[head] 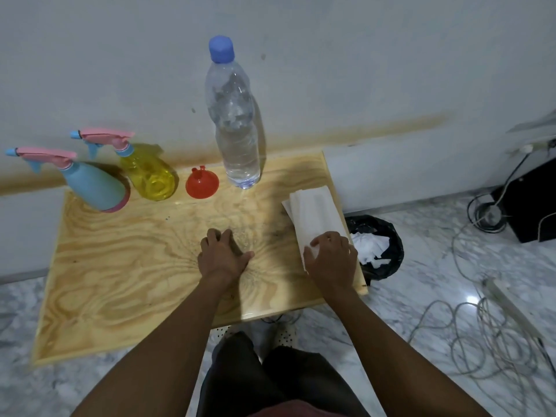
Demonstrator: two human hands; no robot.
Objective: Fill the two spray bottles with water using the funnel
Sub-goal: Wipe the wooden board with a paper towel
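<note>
- The blue spray bottle [93, 185] is opaque, so there is no telling what is in it; it stands farthest left of the water bottle [237, 121], pink trigger head screwed on
- The yellow spray bottle [150, 173] is see-through, but its level is hard to read; it sits between the blue one and the water bottle, head on too
- The red funnel [201, 183] is just left of the water bottle, wide mouth down on the wood, spout pointing up
- The water bottle is upright with its blue cap on and is partly full
- The right hand [331, 260] is nearer the person and right of the water bottle; it covers the near end of the paper towels [316, 212], fingers curled and gripping white paper
- The left hand [221, 255] is straight in front of the water bottle, palm down on the wooden table [120, 266], fingers loosely bent, thumb spread, nothing seen in it
- Both forearms are cut off at the bottom edge
- The towels run along the table's right edge, down-right of the water bottle
- Past that edge the black-lined bin [379, 245] is half hidden behind the table corner
- Bare wood stretches between the hands and the water bottle's row, with more off to the left
</note>
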